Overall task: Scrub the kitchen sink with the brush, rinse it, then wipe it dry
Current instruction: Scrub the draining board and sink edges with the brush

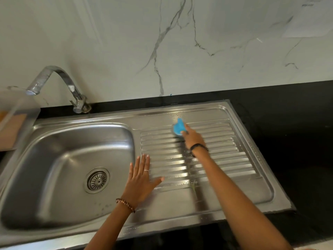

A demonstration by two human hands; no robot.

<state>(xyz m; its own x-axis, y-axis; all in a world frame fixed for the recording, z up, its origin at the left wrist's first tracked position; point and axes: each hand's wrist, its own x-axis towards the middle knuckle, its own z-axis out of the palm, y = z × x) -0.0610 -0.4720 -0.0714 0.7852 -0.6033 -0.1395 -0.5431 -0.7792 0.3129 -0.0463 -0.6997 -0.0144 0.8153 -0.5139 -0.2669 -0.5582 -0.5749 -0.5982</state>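
— Where's the brush?
— The blue brush [178, 128] is gripped by the right hand [192, 137] on the far ribbed drainboard [225, 159].
— And the left hand [139, 179]?
— Fingers straight and spread, flat near the basin [54, 159] edge.

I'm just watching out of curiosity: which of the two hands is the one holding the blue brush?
The right hand grips the blue brush on the ribbed drainboard. The left hand holds nothing, its fingers spread flat.
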